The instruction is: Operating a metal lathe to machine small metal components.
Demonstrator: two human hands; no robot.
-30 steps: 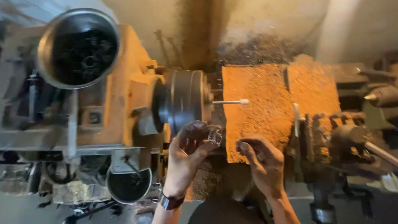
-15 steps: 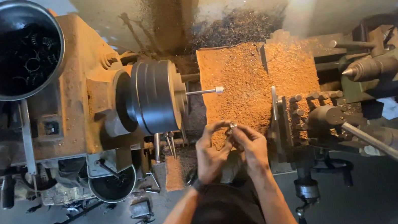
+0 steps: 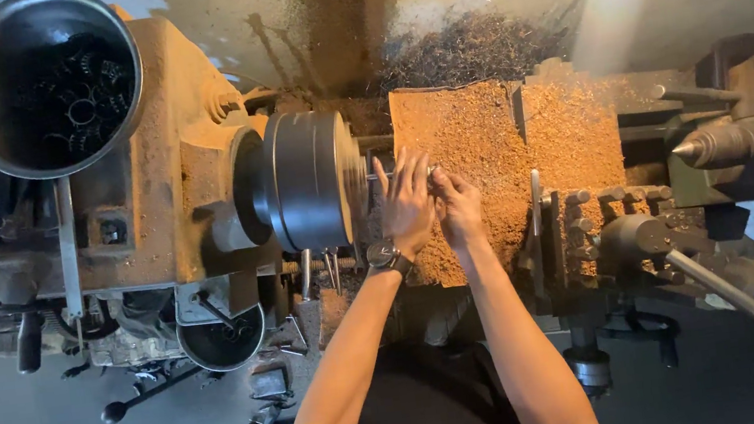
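My left hand (image 3: 406, 201), a watch on its wrist, lies with fingers stretched and apart over a thin metal rod (image 3: 377, 176). The rod sticks out of the dark round lathe chuck (image 3: 304, 181). My right hand (image 3: 459, 206) is pressed against the left one, its fingers curled and pinched around the rod's outer end, which they hide. Whether a small part sits between the fingers cannot be seen. Both hands hover over the carriage (image 3: 483, 137), which is covered in orange-brown shavings.
A big metal bowl of dark ring-shaped parts (image 3: 47, 85) rests on the headstock at the left. The tailstock with its pointed centre (image 3: 704, 146) stands at the right, and long levers (image 3: 742, 297) jut out below it. Dark swarf (image 3: 472, 47) is piled behind the bed.
Both hands have risen from the front of the carriage to the rod at the chuck. The small shiny piece held between them earlier is no longer visible. The camera has moved closer.
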